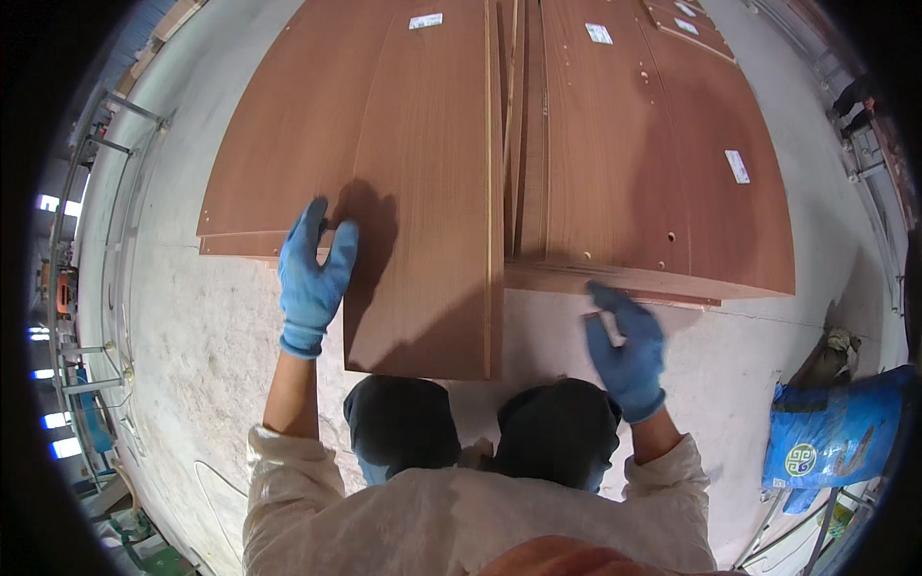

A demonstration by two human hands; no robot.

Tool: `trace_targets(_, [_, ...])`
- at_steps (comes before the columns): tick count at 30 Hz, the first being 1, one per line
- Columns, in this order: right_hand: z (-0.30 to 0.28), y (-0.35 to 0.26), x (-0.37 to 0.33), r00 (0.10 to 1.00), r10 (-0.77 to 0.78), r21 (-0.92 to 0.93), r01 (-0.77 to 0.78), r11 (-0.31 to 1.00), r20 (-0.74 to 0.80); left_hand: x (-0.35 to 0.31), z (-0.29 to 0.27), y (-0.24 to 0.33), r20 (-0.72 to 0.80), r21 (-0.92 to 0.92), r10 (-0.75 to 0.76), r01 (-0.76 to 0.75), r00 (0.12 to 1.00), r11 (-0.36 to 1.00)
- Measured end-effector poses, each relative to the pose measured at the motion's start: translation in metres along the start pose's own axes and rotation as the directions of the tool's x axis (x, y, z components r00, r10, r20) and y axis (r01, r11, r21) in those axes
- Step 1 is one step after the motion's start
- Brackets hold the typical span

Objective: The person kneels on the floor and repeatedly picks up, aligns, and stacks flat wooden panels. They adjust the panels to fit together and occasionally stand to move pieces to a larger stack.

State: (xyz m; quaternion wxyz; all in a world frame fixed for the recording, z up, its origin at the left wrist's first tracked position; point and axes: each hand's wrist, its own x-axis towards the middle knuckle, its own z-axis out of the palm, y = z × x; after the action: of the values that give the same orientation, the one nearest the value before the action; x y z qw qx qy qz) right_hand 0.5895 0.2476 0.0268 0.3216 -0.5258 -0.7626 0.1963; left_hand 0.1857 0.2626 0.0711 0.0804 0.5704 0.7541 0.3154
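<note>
My blue-gloved left hand (315, 285) hangs by the left edge of a long brown wood-grain panel (423, 278) in the centre of the frame, its fingers apart and clamped on nothing; whether a fingertip brushes the wood, I cannot tell. My right hand (631, 353), slightly blurred at lower right of centre, is empty too, fingers spread above the pale floor (720, 365) just below the near edge of the right-hand stack of panels (610, 163). The long panel appears to lie over the left-hand stack (288, 144) at upper left, its near end jutting past the stack toward my knees (403, 422). That overhang looks like the weak point: a downward push on the free end could tip it onto me, and a one-sided shove from the left could skid it into the right-hand stack. A gloved grip may slip on the flat face, and fingers caught between edges could be pinched.
</note>
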Motion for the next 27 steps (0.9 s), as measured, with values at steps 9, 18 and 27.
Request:
trace_targets(9, [0.057,-0.057,0.041,0.584,0.207,0.310,-0.659,0.686,0.785,-0.042,0.016,-0.036,0.170,-0.481,-0.197,0.256,0.965,0.839])
trace_targets(18, [0.054,-0.078,0.031,0.637,0.269,0.350,-0.673,0.652,0.722,-0.050,0.021,-0.022,0.229,-0.461,-0.263,0.342,0.937,0.818])
trace_targets(27, [0.041,-0.081,0.005,0.717,0.275,0.312,-0.569,0.761,0.640,-0.060,0.008,-0.002,0.364,-0.469,-0.277,0.432,0.889,0.770])
